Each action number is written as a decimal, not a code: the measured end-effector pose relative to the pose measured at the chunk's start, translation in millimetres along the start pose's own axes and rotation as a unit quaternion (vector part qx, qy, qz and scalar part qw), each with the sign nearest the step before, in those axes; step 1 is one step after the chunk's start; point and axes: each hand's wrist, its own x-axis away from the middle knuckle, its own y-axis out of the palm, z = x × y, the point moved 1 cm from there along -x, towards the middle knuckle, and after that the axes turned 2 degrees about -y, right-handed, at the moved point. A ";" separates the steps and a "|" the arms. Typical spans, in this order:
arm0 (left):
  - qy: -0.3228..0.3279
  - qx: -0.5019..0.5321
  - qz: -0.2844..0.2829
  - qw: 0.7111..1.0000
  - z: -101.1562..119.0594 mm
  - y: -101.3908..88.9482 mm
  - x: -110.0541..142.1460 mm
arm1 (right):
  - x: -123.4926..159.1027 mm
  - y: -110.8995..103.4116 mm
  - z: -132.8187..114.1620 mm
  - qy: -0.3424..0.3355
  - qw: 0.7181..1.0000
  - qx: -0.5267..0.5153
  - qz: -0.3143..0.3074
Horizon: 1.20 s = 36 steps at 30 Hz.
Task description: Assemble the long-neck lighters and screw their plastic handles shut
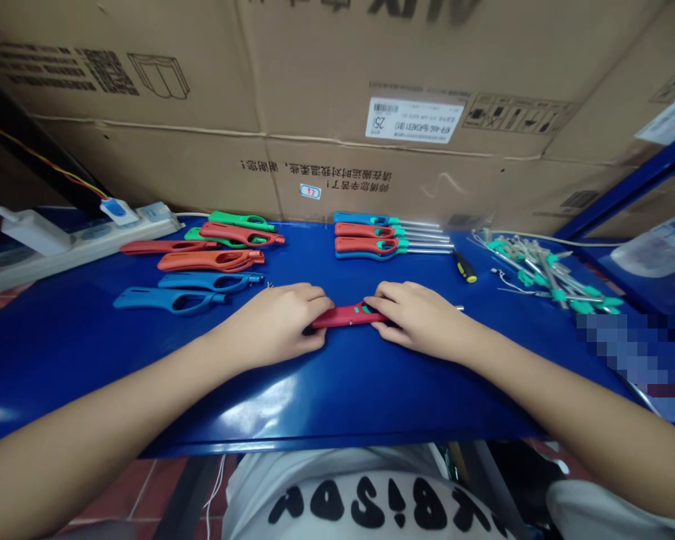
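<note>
A red lighter body [346, 315] lies flat on the blue table [326, 390], with a green trigger part showing in its middle. My left hand [275, 322] is closed over its left end. My right hand [419, 319] is closed over its right end, fingers pressing down on it. A thin metal tip sticks out past my right hand.
Empty coloured lighter shells [202, 259] lie in a group at the left. Several finished lighters with metal tubes [382, 236] lie behind my hands. A small screwdriver [464, 266] and a pile of metal tubes with green ends [545, 274] are at the right. A power strip [61, 244] sits far left. Cardboard boxes [337, 105] stand behind.
</note>
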 end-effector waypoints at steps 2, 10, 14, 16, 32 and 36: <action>-0.002 -0.026 0.011 1.000 2.1 1.4 0.8 | -3.0 0.4 -2.3 -0.007 0.999 0.036 -0.005; 0.017 -0.018 0.061 0.998 -7.6 9.1 -1.1 | 3.1 12.5 6.3 -0.004 0.995 -0.040 0.093; 0.022 0.052 0.093 0.994 -10.7 12.5 -2.2 | 6.7 6.9 6.4 0.007 0.990 -0.096 0.100; 0.028 0.085 0.098 0.991 -10.1 12.5 -1.8 | 7.4 4.0 4.8 0.010 0.990 -0.098 0.097; 0.009 0.212 0.190 0.959 -8.7 10.0 -1.2 | 10.3 -0.1 6.1 0.032 0.985 -0.098 0.140; 0.040 0.223 0.206 0.952 -9.0 7.1 -0.9 | 11.7 -3.3 7.5 0.030 0.982 -0.098 0.161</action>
